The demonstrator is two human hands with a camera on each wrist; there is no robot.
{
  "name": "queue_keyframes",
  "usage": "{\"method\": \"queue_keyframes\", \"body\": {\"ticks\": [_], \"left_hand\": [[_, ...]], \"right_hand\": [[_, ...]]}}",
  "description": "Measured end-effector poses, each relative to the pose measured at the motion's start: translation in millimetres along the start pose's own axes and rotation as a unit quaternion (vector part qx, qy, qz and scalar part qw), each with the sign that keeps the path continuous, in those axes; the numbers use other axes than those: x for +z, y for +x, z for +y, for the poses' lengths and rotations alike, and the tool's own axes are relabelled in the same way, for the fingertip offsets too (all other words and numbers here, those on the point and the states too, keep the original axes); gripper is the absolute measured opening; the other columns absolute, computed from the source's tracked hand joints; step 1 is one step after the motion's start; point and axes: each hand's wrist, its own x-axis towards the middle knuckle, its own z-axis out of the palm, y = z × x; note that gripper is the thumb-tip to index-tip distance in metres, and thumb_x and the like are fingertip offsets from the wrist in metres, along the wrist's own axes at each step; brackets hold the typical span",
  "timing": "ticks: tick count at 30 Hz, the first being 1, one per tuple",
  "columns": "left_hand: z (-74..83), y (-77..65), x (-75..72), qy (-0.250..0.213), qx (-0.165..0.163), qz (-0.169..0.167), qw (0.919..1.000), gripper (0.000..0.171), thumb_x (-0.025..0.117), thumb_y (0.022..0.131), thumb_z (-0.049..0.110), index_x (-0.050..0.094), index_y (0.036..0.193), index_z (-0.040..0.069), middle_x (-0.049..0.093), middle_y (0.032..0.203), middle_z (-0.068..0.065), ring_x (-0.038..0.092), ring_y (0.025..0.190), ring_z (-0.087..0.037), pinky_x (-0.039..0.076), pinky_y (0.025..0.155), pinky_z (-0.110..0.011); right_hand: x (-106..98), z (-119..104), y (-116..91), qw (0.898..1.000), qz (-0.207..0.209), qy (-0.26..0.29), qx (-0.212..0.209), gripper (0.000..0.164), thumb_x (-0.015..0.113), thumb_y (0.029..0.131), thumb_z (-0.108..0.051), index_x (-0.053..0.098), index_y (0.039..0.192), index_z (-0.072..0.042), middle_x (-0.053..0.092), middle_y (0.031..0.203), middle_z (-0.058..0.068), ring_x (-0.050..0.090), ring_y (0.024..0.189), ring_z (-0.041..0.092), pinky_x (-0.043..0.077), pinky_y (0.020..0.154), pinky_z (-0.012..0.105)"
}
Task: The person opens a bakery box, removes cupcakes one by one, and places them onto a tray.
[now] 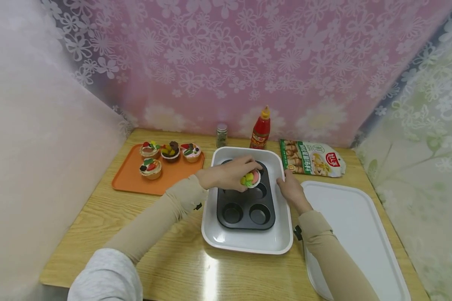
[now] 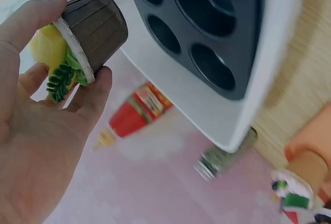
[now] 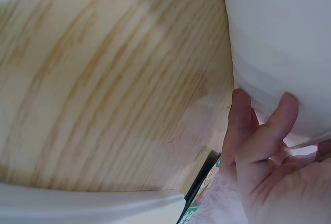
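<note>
My left hand (image 1: 227, 173) pinches a toy cupcake (image 1: 253, 179) above a dark muffin tin (image 1: 246, 224). In the left wrist view the cupcake (image 2: 98, 30) tilts sideways, showing its brown pleated wrapper and yellow and green topping between thumb and fingers. The muffin tin lies inside a deep white tray (image 1: 211, 234); its nearer cups look bare, while my left hand hides part of the farther ones. My right hand (image 1: 291, 190) grips the tray's right rim. Seen from the right wrist, its fingers (image 3: 274, 125) touch the tray's outer wall.
On the left an orange tray (image 1: 129, 175) bears several toy cupcakes (image 1: 150, 168). Behind the white tray stand a spice jar (image 1: 221, 136) and a red sauce bottle (image 1: 261, 129). A green and white food packet (image 1: 312, 159) lies back right, and a flat white tray (image 1: 355, 234) nearer me.
</note>
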Motion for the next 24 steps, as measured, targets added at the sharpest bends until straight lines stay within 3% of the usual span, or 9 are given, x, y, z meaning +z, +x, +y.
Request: {"method": "queue_keyframes", "body": {"ticks": [6,12,18,24], "left_hand": [[-28.0,-16.8,-14.8,-0.026,-0.032,0.032,0.9986,0.073,0.078,0.093,0.012,0.044,0.157,0.016,0.043,0.148,-0.010,0.049,0.124,-0.024,0.048,0.105,-0.038],[-59.2,-41.1,-25.0,-0.052,-0.065,0.059,0.9948,0.073,0.076,0.094,0.008,0.043,0.158,0.014,0.043,0.139,-0.009,0.049,0.119,-0.024,0.049,0.100,-0.038],[-90.3,-65.9,-24.3,-0.049,-0.090,0.092,0.9905,0.067,0.079,0.091,0.009,0.051,0.151,0.008,0.047,0.140,-0.012,0.052,0.120,-0.026,0.051,0.103,-0.041],[-120.6,-90.7,-21.0,-0.045,-0.129,0.103,0.9853,0.063,0.078,0.090,0.010,0.052,0.148,0.012,0.045,0.146,-0.013,0.051,0.124,-0.029,0.051,0.103,-0.045]], "right_hand": [[-1,-2,0,1.000,-0.014,0.013,0.014,0.050,0.039,0.110,-0.026,0.035,0.153,0.001,0.049,0.153,0.032,0.057,0.135,0.048,0.054,0.104,0.060],[-2,-3,-1,0.999,-0.018,0.021,0.017,0.052,0.038,0.111,-0.027,0.033,0.155,0.000,0.046,0.157,0.031,0.054,0.139,0.049,0.053,0.107,0.062],[-1,-4,-3,0.999,-0.022,0.022,0.015,0.052,0.038,0.111,-0.026,0.032,0.154,0.002,0.045,0.157,0.033,0.053,0.139,0.050,0.053,0.107,0.063],[-1,-3,-2,0.999,-0.022,0.026,0.019,0.052,0.038,0.111,-0.026,0.032,0.154,0.001,0.046,0.156,0.032,0.054,0.138,0.049,0.054,0.105,0.062]]}}
